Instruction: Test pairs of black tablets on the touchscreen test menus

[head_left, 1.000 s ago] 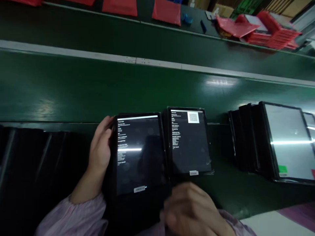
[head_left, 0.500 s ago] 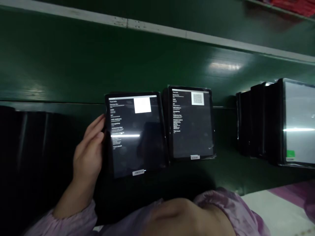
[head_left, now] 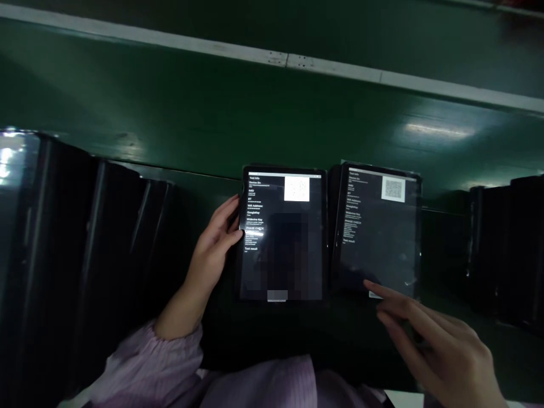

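Note:
Two lit tablets rest side by side, both showing a dark screen with lines of white text and a white square code at the upper right. My left hand (head_left: pixel 212 243) grips the left edge of the left tablet (head_left: pixel 280 243), thumb at the front rim and fingers partly hidden behind it. Over the lower edge of the right tablet (head_left: pixel 378 232), my right hand (head_left: pixel 442 334) stretches out its index finger, with the thumb apart and nothing held. The fingertip is by a small white label (head_left: pixel 374 294); whether it touches the screen I cannot tell.
Several dark tablets stand in a row on the left (head_left: pixel 110 226), and another dark row (head_left: pixel 501 243) stands at the right. Behind runs the green work surface (head_left: pixel 204 124) with a pale strip (head_left: pixel 238 52) across it.
My right hand has come up from the bottom edge to the right tablet, its index finger now extended. My left hand keeps the left tablet's edge. The whole view has shifted leftward.

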Demonstrator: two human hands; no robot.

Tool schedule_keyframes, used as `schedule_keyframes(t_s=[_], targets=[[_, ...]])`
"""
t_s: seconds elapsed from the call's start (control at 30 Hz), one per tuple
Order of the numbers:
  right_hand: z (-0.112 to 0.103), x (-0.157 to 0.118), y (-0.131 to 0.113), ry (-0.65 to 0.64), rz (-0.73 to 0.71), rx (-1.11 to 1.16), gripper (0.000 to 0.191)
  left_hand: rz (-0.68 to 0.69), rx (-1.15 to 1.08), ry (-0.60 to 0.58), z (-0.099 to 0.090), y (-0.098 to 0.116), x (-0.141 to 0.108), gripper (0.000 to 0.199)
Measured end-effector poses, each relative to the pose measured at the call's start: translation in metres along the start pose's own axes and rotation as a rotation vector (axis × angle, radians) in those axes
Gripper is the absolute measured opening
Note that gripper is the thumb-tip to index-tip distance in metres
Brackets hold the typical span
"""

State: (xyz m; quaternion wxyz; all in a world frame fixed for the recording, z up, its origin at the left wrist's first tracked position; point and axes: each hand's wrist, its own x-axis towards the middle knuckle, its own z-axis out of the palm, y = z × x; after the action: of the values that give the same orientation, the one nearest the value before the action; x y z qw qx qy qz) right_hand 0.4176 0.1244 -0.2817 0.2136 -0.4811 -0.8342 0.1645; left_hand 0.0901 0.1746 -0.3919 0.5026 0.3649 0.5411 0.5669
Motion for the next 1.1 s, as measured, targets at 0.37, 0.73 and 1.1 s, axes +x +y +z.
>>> schedule_keyframes(t_s=[0.37, 0.73, 1.1], targets=[[-0.005, -0.017, 0.008, -0.035, 0.004, 0.041, 0.018, -0.054, -0.043, -0.03, -0.006, 0.002, -0.001, 0.046], [-0.004, -0.025, 0.015, -0.057, 0.123, 0.0, 0.018, -0.113, 0.639, -0.266, -0.03, 0.008, -0.08, 0.099], [-0.003, -0.012, 0.013, 0.084, 0.092, -0.149, 0.02, 0.103, 0.81, -0.083, -0.002, 0.0, -0.07, 0.1]])
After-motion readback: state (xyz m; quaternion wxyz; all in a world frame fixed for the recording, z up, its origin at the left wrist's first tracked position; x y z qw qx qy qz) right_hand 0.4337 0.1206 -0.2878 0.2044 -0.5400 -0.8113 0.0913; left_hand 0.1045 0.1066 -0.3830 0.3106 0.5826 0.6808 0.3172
